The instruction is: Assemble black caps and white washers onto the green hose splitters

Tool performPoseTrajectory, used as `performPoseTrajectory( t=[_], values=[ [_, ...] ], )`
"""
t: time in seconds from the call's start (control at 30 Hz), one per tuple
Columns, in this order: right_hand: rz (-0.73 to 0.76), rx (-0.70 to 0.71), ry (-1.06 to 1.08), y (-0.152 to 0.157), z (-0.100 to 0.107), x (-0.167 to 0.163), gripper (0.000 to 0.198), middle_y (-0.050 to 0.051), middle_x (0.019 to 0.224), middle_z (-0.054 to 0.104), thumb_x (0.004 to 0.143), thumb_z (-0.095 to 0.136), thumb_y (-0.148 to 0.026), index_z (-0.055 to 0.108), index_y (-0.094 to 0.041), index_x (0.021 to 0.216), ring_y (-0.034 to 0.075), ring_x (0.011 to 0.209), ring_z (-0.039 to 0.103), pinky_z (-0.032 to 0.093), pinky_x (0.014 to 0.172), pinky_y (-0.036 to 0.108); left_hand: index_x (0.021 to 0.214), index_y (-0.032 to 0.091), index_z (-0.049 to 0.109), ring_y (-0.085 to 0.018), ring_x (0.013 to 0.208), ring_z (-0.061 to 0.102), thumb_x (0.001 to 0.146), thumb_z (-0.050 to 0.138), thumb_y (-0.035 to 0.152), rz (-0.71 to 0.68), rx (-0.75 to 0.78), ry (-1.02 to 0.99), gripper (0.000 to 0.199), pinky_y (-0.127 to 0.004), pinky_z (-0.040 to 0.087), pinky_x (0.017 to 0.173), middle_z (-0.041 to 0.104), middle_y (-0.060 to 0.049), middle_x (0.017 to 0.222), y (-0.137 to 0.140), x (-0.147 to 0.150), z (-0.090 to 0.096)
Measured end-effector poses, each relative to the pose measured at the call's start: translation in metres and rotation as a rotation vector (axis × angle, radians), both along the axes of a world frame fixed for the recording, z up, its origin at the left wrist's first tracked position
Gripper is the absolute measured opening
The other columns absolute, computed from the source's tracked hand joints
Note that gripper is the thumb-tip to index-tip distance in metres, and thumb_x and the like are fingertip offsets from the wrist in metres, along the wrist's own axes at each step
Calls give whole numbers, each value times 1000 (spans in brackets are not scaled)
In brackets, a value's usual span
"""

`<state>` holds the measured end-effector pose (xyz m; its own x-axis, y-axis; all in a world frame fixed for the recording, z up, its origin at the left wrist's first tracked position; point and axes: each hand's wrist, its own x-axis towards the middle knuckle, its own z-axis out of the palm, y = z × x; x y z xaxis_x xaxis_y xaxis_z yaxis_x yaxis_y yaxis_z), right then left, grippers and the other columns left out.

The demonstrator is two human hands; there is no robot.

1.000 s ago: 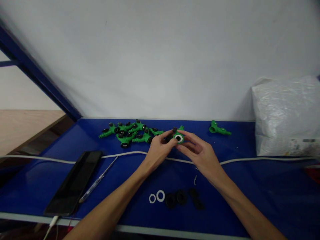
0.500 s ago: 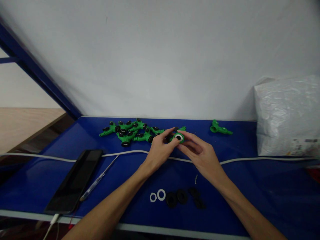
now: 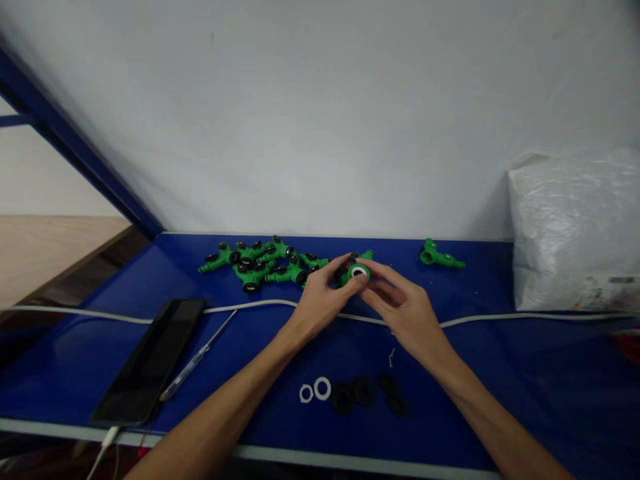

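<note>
Between my hands is a green hose splitter (image 3: 367, 255), its round opening with a white ring (image 3: 356, 271) turned towards me. My left hand (image 3: 323, 290) grips it from the left, with the thumb pressed at the opening. From the other side my right hand (image 3: 400, 300) has its fingers round the body, hiding part of it. Nearer me on the blue table lie two white rings (image 3: 323, 389), two black ring-shaped caps (image 3: 363, 391), small black pieces (image 3: 395, 395) and tiny screws (image 3: 391, 358).
Several green splitters with black parts (image 3: 251, 275) lie heaped at the back left. A bare green splitter body (image 3: 440, 256) lies at the back right, near a white plastic package (image 3: 575, 233). A white cable (image 3: 270, 303) crosses the table past a phone (image 3: 150, 363) and a screwdriver (image 3: 197, 358).
My left thumb has shifted slightly right over the opening of the splitter. Both hands keep their hold, and the things on the table lie as before.
</note>
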<state>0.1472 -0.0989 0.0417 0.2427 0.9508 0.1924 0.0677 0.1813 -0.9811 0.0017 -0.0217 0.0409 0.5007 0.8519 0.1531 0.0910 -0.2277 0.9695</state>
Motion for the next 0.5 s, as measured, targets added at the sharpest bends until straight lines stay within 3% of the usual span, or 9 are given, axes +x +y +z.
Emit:
performPoseTrajectory(
  t=[0.5],
  values=[
    [-27, 13, 2, 0, -1, 0, 42, 5, 114, 78, 81, 82, -35, 75, -26, 122, 19, 94, 76, 62, 93, 35, 143, 15, 64, -29, 127, 65, 89, 70, 52, -2, 0, 2, 66, -40, 47, 113, 70, -12, 138, 2, -2, -2]
  ],
)
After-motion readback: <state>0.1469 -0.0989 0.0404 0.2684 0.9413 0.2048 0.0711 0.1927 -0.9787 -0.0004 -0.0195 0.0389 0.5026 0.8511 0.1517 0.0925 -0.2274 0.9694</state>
